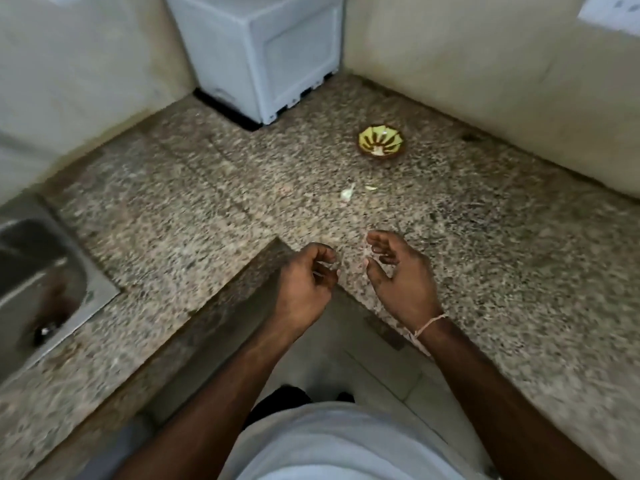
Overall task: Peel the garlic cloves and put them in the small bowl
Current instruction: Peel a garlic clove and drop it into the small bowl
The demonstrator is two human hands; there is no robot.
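The small yellow-green bowl [381,140] with a brown rim stands on the speckled stone counter, far right of centre; something pale lies in it. A garlic clove [347,194] lies on the counter nearer to me, with a scrap of peel [371,188] just right of it. Both hands hover over the counter's inner corner, well short of the clove. My left hand [308,282] has its fingers curled toward the palm; a pale sliver may sit at the fingertips, but blur hides it. My right hand [398,271] has relaxed, curved fingers and holds nothing I can make out.
A white appliance [263,53] stands in the back corner against the walls. A steel sink [38,271] is set into the counter at the left. The counter [207,202] is L-shaped, and I stand in its inner corner.
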